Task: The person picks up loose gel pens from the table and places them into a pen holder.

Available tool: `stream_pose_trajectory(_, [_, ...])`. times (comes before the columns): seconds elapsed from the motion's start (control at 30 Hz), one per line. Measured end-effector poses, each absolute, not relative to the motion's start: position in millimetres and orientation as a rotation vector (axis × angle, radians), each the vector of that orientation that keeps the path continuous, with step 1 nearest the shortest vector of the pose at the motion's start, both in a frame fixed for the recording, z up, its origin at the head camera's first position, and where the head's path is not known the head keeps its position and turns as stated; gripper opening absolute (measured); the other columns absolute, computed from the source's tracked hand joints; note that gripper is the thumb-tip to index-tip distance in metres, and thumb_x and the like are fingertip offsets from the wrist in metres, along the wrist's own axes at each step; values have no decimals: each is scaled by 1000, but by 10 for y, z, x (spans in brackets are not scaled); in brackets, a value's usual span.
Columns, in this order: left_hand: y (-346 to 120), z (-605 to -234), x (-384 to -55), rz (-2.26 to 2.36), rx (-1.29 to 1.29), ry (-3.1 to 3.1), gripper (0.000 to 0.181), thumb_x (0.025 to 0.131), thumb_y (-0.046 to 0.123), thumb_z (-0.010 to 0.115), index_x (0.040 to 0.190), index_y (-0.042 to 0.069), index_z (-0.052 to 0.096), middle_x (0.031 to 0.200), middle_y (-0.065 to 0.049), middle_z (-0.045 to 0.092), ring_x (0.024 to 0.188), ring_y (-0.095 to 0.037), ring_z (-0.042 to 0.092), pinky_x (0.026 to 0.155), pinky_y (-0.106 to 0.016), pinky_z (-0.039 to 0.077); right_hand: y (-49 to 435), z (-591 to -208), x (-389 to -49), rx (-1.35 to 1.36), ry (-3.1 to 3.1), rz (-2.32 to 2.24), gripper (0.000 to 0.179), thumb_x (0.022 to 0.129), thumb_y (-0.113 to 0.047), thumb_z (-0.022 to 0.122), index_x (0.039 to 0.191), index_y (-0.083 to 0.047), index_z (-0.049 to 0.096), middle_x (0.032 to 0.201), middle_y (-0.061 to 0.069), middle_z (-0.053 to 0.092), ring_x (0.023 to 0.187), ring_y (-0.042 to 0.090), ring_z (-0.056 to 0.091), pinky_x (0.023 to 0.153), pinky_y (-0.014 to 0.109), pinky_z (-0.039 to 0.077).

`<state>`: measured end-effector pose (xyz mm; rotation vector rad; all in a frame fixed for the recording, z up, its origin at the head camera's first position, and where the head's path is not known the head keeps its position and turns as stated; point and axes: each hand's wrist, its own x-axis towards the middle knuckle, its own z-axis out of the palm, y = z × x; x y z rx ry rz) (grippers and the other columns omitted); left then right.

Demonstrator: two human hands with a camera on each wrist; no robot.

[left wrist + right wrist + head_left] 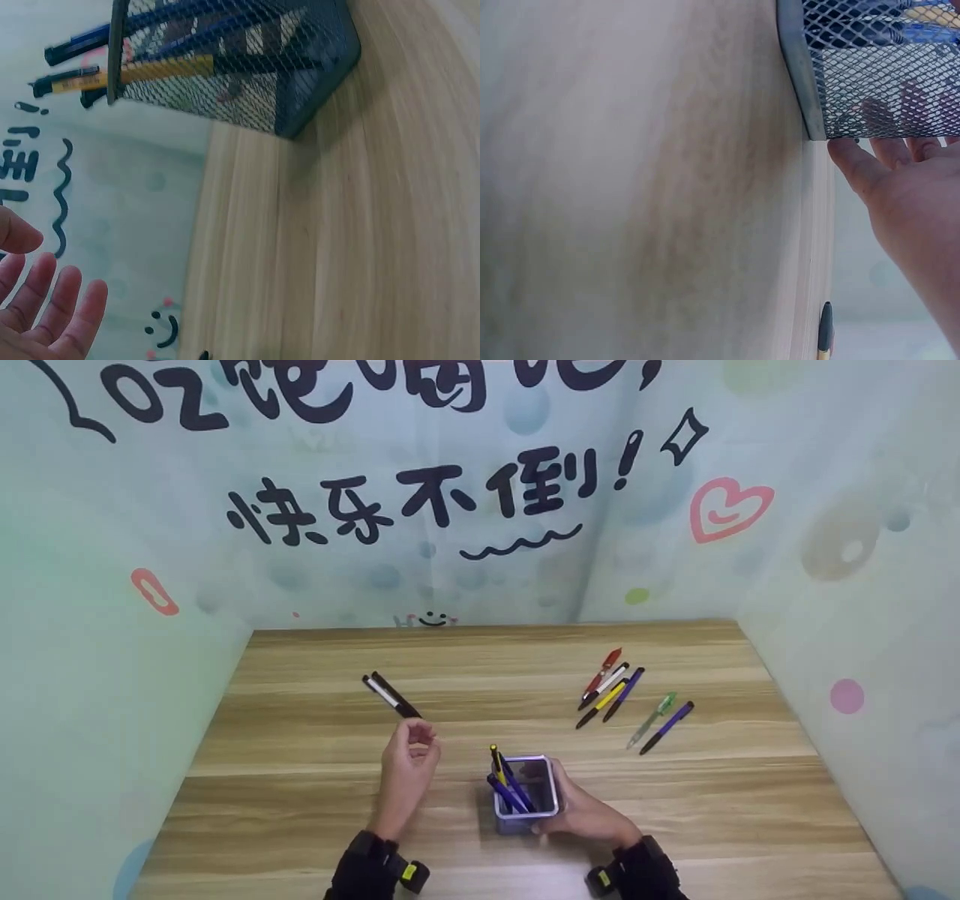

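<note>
A square mesh pen holder [517, 826] stands on the wooden table in front of the person, with several pens in it. Blue pens [504, 793] and a yellow pen [169, 69] lean toward its left side. My right hand [589, 812] grips the holder from the right; through the mesh, its fingers [889, 152] show along the wall in the right wrist view. To the left, my left hand [409, 774] holds nothing, its fingers loosely bent. Its fingertips are close to the near ends of two pens [391, 696], one black and one black and white, lying side by side.
At the back right lie a red pen [602, 671], a black and white pen [604, 685], a yellow pen [602, 703] and a blue pen [624, 694]. Nearer are a green pen [652, 720] and another blue pen [667, 727]. A printed backdrop [420, 585] rises behind the table.
</note>
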<state>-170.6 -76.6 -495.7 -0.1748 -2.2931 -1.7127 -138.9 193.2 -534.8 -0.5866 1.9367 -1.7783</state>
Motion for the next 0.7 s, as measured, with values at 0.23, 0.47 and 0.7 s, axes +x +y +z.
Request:
stream_pose_trajectory(0.23, [-886,-5045,-1876,-1571,-43,-2373,32,80,3,63,111,1,53,105,-13,58,98,-27,55,83,-38,50,1925,-5344,-1375,-570,1914,-1772,92,69,8,69,142,-10,17,131,24,44,108,36,55,101,57,37])
stream_pose_trajectory(0.47, [-1017,-5132,-2050,-1368,91,-2578,54,80,23,68,128,11,47,124,-13,49,111,-29,46,94,-43,41,1925,-5340,-1367,-546,1898,-1790,93,67,9,69,143,-12,18,133,24,44,110,37,55,108,57,26])
stream_pose_trajectory(0.7, [-1127,-5259,-2280,-1175,142,-2756,73,78,39,70,138,11,38,135,-20,41,122,-36,39,100,-54,34,1929,-5346,-1380,-564,1920,-1767,93,68,8,69,143,-12,17,130,24,44,104,32,56,105,56,32])
